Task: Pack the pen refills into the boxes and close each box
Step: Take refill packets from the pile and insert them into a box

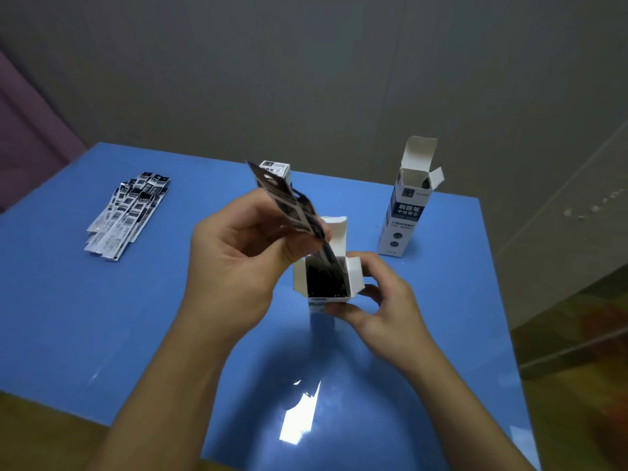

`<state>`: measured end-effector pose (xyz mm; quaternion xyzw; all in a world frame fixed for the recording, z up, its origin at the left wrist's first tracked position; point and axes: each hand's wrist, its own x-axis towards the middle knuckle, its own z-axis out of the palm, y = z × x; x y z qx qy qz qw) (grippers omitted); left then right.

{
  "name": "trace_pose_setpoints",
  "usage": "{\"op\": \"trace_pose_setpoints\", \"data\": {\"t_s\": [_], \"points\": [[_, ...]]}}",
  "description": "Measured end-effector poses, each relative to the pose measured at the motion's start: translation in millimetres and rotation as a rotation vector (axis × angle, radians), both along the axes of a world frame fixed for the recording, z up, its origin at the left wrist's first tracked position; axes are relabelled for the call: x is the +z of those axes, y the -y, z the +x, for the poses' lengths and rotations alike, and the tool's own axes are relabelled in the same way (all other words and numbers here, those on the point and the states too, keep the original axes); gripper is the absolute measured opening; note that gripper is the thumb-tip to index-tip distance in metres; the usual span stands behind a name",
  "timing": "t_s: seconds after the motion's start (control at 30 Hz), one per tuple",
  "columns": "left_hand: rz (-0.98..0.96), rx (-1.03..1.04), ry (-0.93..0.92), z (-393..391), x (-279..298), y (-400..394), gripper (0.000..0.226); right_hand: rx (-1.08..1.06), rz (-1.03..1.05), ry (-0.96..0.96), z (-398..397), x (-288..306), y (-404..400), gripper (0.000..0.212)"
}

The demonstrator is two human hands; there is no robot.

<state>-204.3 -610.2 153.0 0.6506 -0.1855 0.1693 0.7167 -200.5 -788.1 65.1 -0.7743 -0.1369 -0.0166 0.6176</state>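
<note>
An open white box (328, 294) stands upright in the middle of the blue table (102, 317), its flaps spread and its inside dark. My right hand (380, 300) grips this box at its right side and front. My left hand (234, 253) holds a bunch of packaged pen refills (292, 202), tilted up to the left, with their lower ends inside the box mouth. A pile of several more packaged refills (125, 215) lies at the table's far left. A second open box (407, 205) stands at the far right. A closed box (277, 171) stands behind my left hand.
The table's right edge runs close beside the open box at the far right. A grey wall rises behind the table. A bright light reflection (299, 419) shows on the table between my forearms.
</note>
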Motion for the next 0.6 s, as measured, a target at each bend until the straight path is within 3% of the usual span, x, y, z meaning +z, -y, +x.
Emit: {"op": "trace_pose_setpoints", "data": {"t_s": [0.3, 0.47, 0.6], "points": [[0.227, 0.001, -0.044, 0, 2, -5, 0.016, -0.002, -0.039, 0.053, 1, 18, -3, 0.044], [0.398, 0.029, -0.076, 1, 12, -6, 0.031, -0.014, -0.07, 0.093, 5, 34, -5, 0.046], [0.588, 0.113, -0.125, 10, 16, -8, 0.029, -0.028, -0.119, 0.106, 15, 39, -8, 0.043]]}}
